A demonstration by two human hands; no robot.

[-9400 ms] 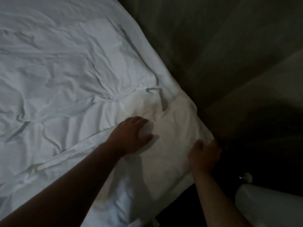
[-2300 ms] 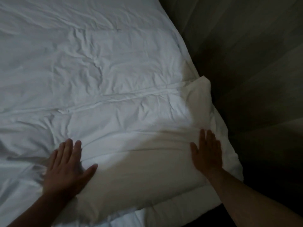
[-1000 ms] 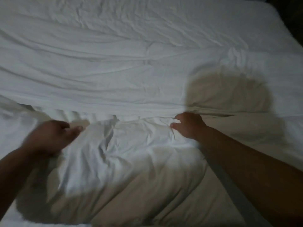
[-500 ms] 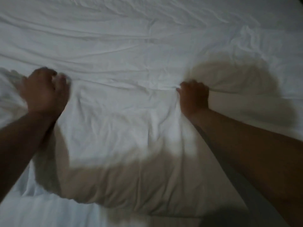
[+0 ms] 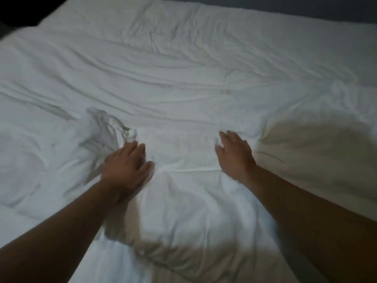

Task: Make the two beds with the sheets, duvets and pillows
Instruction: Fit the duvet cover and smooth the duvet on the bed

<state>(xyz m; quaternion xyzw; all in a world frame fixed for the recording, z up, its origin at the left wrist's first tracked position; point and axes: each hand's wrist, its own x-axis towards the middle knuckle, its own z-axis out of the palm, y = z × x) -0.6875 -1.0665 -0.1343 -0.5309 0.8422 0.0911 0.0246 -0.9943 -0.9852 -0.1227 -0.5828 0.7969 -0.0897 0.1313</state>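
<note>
1. My left hand lies palm-down with the fingers straight and close together. It holds nothing and only presses on the cloth.
2. My right hand does the same, flat and relaxed with the fingers a little spread (the tips are blurred, so I cannot tell how hard they bear down).
3. Between and below my two hands sits the plump white fabric pillow, or so I judge it from its rounded bulk. One palm rests near each of its far corners. I judge this is so I can settle it square and flatten the puff from both sides at once.
4. The pillow rests on the wrinkled white cotton duvet, which is spread across nearly the whole view, with long creases running sideways.
5. Just beyond my left fingertips a bunched ridge of white cloth stands up. I expect it needs smoothing next, and an open palm suits that better than a pinch.
6. A dark band runs past the duvet's far edge.
7. I can read no brand, label or writing on any of the linen. The light is dim and all the cloth is plain white.
</note>
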